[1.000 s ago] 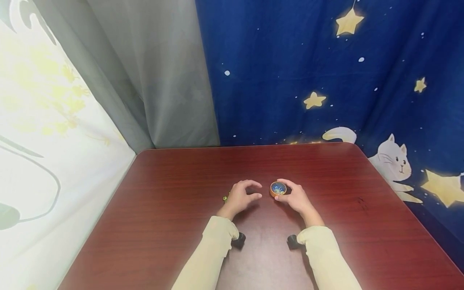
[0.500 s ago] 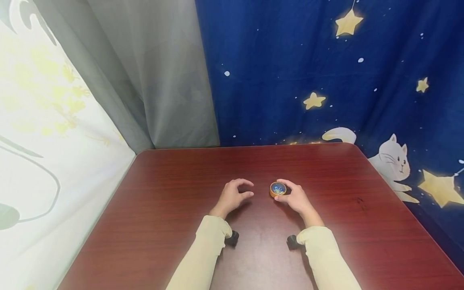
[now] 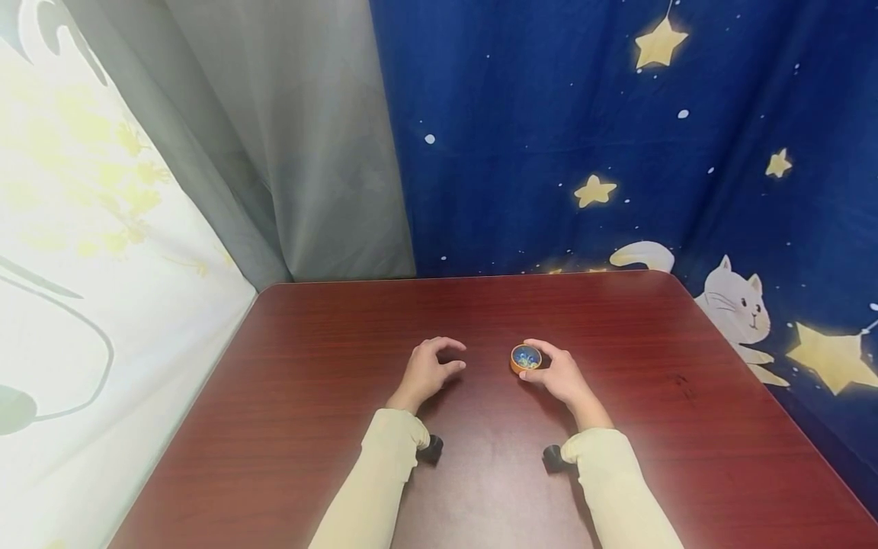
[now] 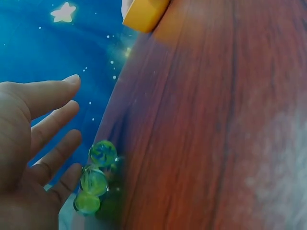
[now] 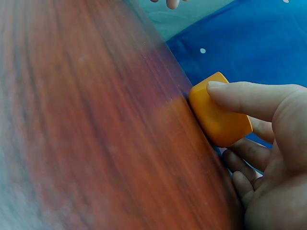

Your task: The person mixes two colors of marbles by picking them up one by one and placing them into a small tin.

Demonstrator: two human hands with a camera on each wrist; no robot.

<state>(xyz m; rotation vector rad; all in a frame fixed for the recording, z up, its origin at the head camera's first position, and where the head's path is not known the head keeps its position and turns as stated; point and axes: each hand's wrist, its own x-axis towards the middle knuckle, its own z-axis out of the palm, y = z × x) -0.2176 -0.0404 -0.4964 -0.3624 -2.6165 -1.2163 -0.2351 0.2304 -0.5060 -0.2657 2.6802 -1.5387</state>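
A small orange bowl (image 3: 526, 358) stands on the table, right of centre. Its inside looks blue with pale bits, too small to make out. My right hand (image 3: 562, 379) grips the bowl from the right, thumb on the near side and fingers round the far side; the right wrist view shows the thumb on its smooth orange wall (image 5: 211, 112). To the left, my left hand (image 3: 427, 374) holds nothing, its fingers loosely bent. Several green glass marbles (image 4: 94, 181) lie on the tabletop beside its fingers in the left wrist view. In the head view the hand hides them.
The dark red wooden table (image 3: 329, 335) has rounded far corners. Behind it hang a grey curtain (image 3: 329, 152) and a blue star-patterned curtain (image 3: 521, 137). A white cloth (image 3: 137, 305) borders the left side. Black wrist cameras (image 3: 430, 450) sit under both sleeves.
My left hand has slid left, away from the bowl, and now covers the green marbles that showed beside it earlier. The right hand and bowl have stayed in place.
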